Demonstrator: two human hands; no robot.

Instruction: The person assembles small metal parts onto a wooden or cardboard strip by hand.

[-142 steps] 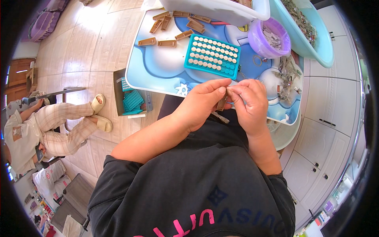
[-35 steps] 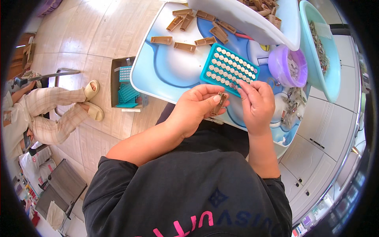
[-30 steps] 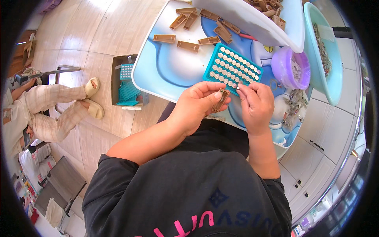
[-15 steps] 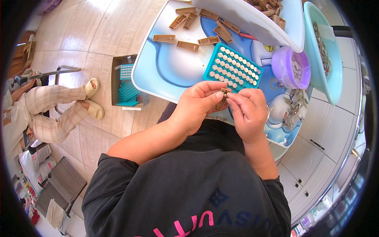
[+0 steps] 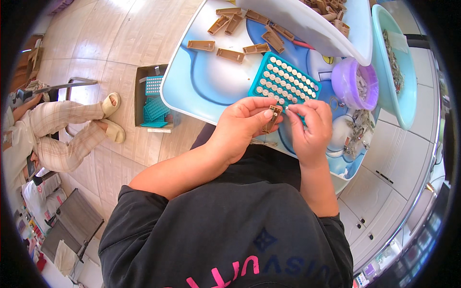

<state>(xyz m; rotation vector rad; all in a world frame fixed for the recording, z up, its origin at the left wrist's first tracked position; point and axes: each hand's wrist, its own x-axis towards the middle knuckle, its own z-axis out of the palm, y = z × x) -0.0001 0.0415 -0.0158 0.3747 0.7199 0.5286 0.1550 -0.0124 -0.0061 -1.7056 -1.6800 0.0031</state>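
Observation:
My left hand (image 5: 240, 122) holds a small brown plastic casing (image 5: 272, 120) upright between thumb and fingers; small metallic or dark parts show inside it. Just right of the casing, my right hand (image 5: 313, 126) is closed in a pinch. A tiny pale spot shows at its fingertips, too small to name. Directly beyond both hands lies a teal tray (image 5: 260, 76) with rows of round silvery button cells (image 5: 283, 77). Its near edge is partly hidden by my fingers. Several brown casings (image 5: 230, 55) lie scattered on the blue and white table (image 5: 218, 79).
A white bin (image 5: 336, 36) of brown parts stands at the back. To the right are a purple bowl (image 5: 342, 85) with pale pieces, a pale teal basin (image 5: 408, 103) and small metallic bits (image 5: 357, 132). On the floor sits a box (image 5: 138, 108) holding teal trays; a person's legs (image 5: 72, 110) extend nearby.
My right hand has drawn off the casing, slightly right and up toward the tray. The left hand keeps its hold, and the casing's inside now shows more.

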